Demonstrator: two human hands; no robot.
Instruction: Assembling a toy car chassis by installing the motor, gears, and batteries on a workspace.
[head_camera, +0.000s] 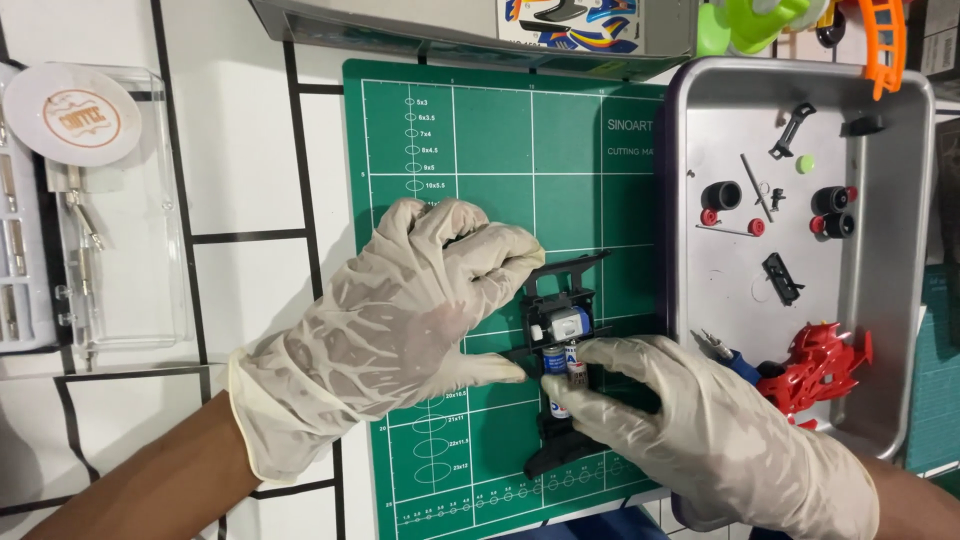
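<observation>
Both gloved hands are on the black toy car chassis (560, 320), which sits on the green cutting mat (500, 150) just left of the metal tray (900, 300) — the left hand (400, 320) is clamped over its left side, thumb underneath pointing at the batteries. The right hand (690, 420) comes in from below right, pinching a small battery (577, 368) between fingertips, right at the chassis's middle beside the little motor (567, 324). Loose wheels (722, 196) and a red body shell (820, 365) lie in the tray.

Both hands, left hand (400, 320) and right hand (700, 420), wear wrinkled, cream-coloured latex gloves; forearms are unsleeved.
</observation>
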